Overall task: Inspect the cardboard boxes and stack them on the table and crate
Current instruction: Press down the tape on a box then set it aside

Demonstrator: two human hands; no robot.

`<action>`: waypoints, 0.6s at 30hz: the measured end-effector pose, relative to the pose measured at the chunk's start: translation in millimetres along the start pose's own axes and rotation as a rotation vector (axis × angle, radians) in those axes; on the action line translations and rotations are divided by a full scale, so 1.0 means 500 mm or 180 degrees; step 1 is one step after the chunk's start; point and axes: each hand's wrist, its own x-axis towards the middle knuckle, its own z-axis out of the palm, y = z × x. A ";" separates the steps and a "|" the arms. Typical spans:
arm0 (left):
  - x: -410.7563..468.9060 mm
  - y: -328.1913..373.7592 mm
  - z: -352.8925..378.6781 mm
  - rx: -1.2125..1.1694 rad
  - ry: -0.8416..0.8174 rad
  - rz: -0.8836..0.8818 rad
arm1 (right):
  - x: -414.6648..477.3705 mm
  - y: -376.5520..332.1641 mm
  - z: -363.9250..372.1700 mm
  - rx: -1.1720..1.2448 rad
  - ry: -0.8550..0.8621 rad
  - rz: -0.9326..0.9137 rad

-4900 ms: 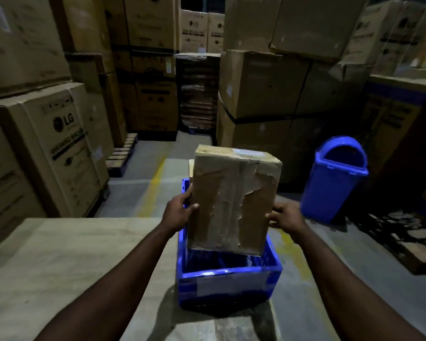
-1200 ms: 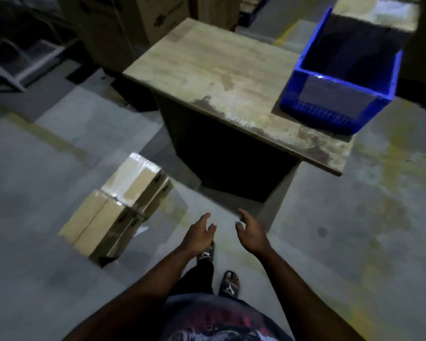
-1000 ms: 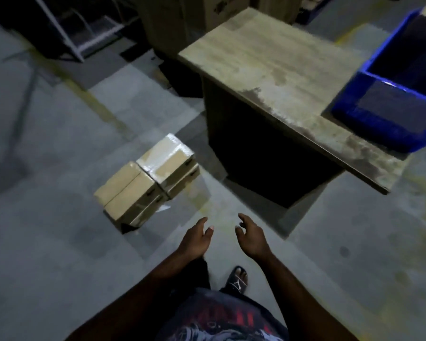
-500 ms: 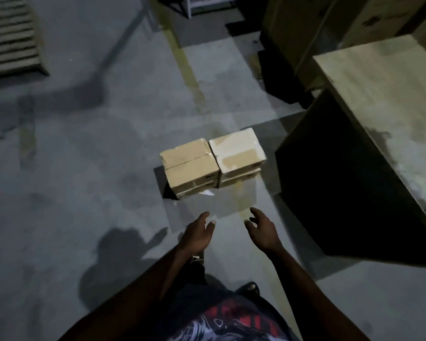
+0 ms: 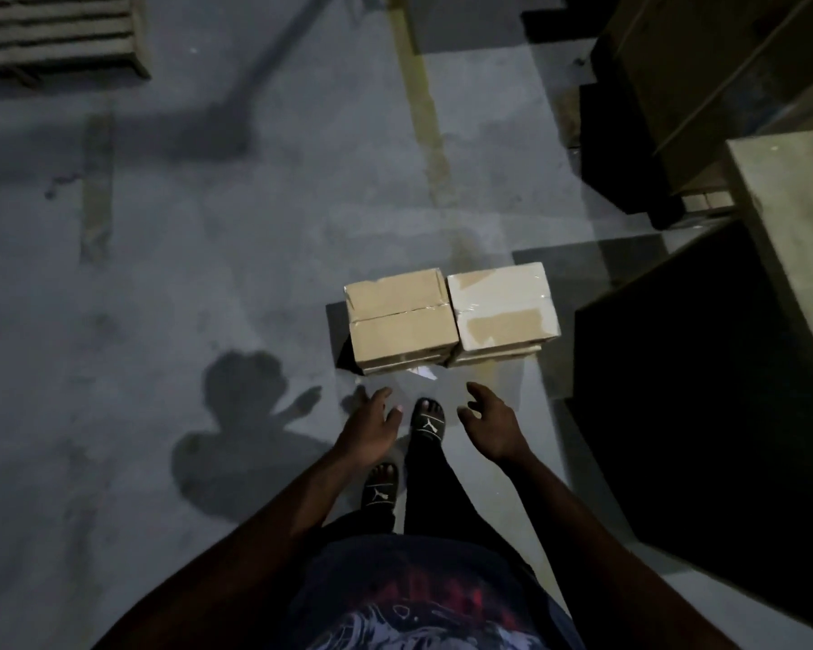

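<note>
Head view shows the left hand (image 5: 369, 433) and right hand (image 5: 491, 429) empty, fingers spread, near cardboard boxes (image 5: 402, 321) on the floor, not yet lifted onto the bench (image 5: 789, 218).

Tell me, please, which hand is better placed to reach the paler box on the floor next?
Right, probably. The right hand hangs open just short of the paler box, roughly in line with it, while the left hand lines up with the browner box beside it.
</note>
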 end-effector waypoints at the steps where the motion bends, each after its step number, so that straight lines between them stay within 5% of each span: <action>1: 0.012 0.005 -0.002 0.0011 -0.0007 0.0011 | 0.027 -0.008 -0.005 -0.0028 -0.0060 -0.0004; 9: 0.164 0.050 -0.045 0.0267 0.0152 -0.0030 | 0.259 -0.031 -0.016 -0.0026 -0.0401 0.0133; 18: 0.491 -0.062 -0.061 -0.0683 0.0378 -0.0958 | 0.559 0.056 0.060 -0.0269 -0.0415 0.0438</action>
